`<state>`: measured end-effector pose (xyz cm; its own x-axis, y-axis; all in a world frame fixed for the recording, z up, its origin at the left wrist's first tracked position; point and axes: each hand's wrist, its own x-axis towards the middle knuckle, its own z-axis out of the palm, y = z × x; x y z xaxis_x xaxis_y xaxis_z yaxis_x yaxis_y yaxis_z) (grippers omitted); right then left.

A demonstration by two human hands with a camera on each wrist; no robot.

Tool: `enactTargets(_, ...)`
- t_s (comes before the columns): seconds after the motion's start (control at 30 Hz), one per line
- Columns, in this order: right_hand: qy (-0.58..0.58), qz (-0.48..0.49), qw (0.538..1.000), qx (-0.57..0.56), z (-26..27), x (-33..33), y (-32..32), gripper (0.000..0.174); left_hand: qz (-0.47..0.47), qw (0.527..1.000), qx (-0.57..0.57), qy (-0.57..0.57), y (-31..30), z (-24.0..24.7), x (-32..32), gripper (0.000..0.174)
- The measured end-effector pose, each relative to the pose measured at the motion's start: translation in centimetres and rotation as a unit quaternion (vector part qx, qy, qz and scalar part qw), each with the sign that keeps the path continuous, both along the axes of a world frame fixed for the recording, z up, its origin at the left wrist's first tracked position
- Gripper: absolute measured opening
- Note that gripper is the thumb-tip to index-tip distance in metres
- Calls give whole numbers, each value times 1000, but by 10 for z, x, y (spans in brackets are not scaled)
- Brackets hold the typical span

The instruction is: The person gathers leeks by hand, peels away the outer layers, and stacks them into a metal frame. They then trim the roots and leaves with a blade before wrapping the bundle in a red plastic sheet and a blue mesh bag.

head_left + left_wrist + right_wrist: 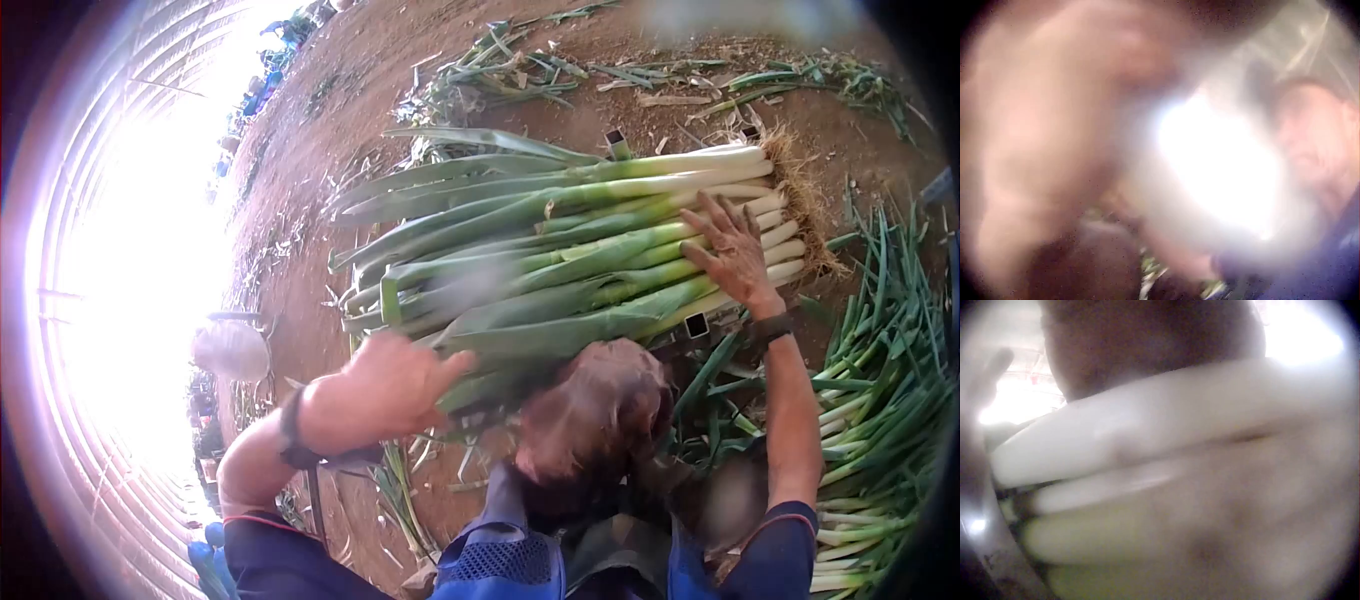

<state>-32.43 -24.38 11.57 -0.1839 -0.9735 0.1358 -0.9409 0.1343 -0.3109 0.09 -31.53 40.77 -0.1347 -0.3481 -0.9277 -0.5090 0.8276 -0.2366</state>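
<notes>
Several long green-and-white leeks (610,189) are lying under your open right hand (738,255), firm shanks (720,179) probably offering better hold than bendy leaves (560,325); your left hand (375,395) is blurring, grip unclear.

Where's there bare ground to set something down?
Mostly bare brown soil lies between the long green leaves' tips and the curved white wall, with some scraps. It's crowded at the right, where green-and-white stalks lie heaped, and under the right hand, spread across the thick pale stems.

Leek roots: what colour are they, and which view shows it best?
The roots are straw-brown, shown best in the head view.
</notes>
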Motion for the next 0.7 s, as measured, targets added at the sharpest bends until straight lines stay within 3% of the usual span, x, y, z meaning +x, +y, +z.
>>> enactTargets(0.07,-4,1,1000,-1,1,0,1,54,-15,958,-87,273,-22,5,-19,63)
enactTargets(0.1,-1,-3,1000,-2,2,1,1,54,-103,898,-64,424,-58,-17,-22,65)
enactTargets(0.13,-13,1,1000,-14,1,1,1,54,-189,806,-36,560,-101,-46,-26,68)
enactTargets(0.2,-22,5,1000,-18,0,0,1,55,-38,812,-102,574,-139,-82,-93,75)
enactTargets(0.3,-15,21,999,-36,-4,-4,2,57,-31,815,-108,568,-203,-156,-119,87)
enactTargets(0.37,-16,21,1000,-8,0,-8,4,63,-94,892,-159,413,-232,-186,-121,92)
enactTargets(0.4,-19,22,999,30,7,-8,3,68,-96,891,-157,414,-234,-183,-127,92)
enactTargets(0.47,-34,19,991,131,33,-8,-8,83,-8,947,-70,313,-236,-169,-130,93)
enactTargets(0.5,-34,24,990,132,36,-10,-20,83,-4,947,-71,312,-233,-164,-130,93)
enactTargets(0.57,72,33,995,54,41,-18,-48,91,-13,947,-84,309,-220,-156,-130,85)
enactTargets(0.6,48,56,996,41,40,-27,-61,95,-7,947,-85,310,-215,-151,-127,85)
enactTargets(0.7,30,59,991,120,10,-36,-77,94,45,949,-73,303,-197,-145,-111,84)
